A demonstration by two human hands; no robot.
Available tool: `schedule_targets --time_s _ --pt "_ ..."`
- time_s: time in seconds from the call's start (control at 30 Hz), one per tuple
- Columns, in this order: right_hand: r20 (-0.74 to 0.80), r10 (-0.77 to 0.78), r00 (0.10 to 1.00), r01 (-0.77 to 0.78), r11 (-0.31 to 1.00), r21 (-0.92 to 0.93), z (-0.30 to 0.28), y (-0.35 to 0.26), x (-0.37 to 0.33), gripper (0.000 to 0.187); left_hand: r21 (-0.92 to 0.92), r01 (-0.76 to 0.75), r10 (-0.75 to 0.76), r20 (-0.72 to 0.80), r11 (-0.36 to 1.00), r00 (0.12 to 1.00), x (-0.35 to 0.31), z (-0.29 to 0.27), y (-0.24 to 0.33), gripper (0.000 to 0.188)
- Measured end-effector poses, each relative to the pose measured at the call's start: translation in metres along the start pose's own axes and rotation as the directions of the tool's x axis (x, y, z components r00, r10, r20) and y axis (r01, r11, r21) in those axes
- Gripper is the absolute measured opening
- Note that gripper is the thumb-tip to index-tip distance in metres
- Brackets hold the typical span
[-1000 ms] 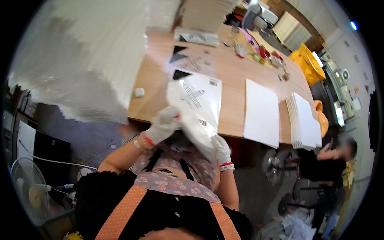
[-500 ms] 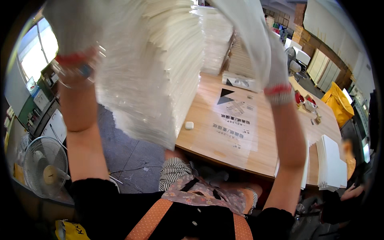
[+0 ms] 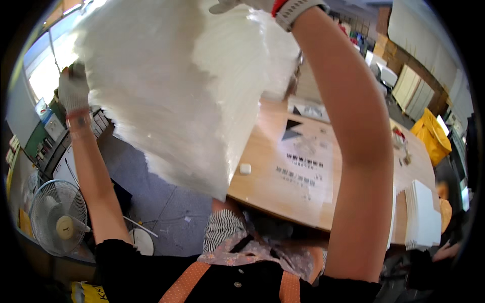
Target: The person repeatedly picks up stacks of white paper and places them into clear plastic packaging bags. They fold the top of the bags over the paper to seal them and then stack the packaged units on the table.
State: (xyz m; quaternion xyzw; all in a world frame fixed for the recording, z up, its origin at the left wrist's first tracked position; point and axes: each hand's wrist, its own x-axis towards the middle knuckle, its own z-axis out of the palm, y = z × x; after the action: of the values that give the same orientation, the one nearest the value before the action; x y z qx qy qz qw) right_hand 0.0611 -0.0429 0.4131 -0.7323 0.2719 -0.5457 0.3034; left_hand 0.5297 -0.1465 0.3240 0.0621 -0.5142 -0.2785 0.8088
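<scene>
Flanking the pale stack [image 3: 166, 96]: left hand [image 3: 74, 92], right hand [image 3: 258, 4]; both finger openings, grips unclear.

The stack [image 3: 172, 111] stands left of the table [image 3: 260, 146], the fan [image 3: 59, 217] farther left.

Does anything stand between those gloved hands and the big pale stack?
Nothing visible does. The left hand is beside the stack; the right hand, partly cut off, overlaps its upper part in view. Whether either touches it is unclear.

right hand [image 3: 256, 3]: cut by top edge | wrapped stack [image 3: 161, 101]: top cut off | left hand [image 3: 74, 91]: fingers blurred
</scene>
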Motion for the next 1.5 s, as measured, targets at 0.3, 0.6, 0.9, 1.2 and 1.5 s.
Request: schedule_targets --time_s 0.3,0.6,0.9,1.2,1.5 --pt "-0.067 0.471 0.879 -0.459 0.877 0.142 -0.091 0.163 -0.312 0.048 0.426 0.799 -0.904 0.168 0.425 0.392 -0.572 0.025 -0.162 0.01" --pt "-0.479 0.861 -0.173 -0.054 0.477 0.877 0.021 0.232 -0.646 0.032 0.592 -0.002 -0.522 0.711 0.806 0.472 -0.607 0.26 -0.257 0.019" --pt "-0.407 0.899 -0.161 -0.289 0.352 0.89 0.028 0.229 -0.624 0.032 0.852 0.1 -0.856 0.516 0.513 -0.008 -0.599 0.323 -0.34 0.033" --pt "-0.499 0.841 0.21 -0.176 0.535 0.826 -0.071 0.345 -0.47 0.033 0.698 0.493 -0.794 0.607 0.519 -0.024 -0.573 0.334 -0.333 0.027" --pt "-0.855 0.474 0.212 -0.972 0.19 -0.136 -0.133 0.343 -0.547 0.025 -0.024 0.988 -0.87 0.471 0.154 0.147 -0.539 0.31 -0.395 0.022"
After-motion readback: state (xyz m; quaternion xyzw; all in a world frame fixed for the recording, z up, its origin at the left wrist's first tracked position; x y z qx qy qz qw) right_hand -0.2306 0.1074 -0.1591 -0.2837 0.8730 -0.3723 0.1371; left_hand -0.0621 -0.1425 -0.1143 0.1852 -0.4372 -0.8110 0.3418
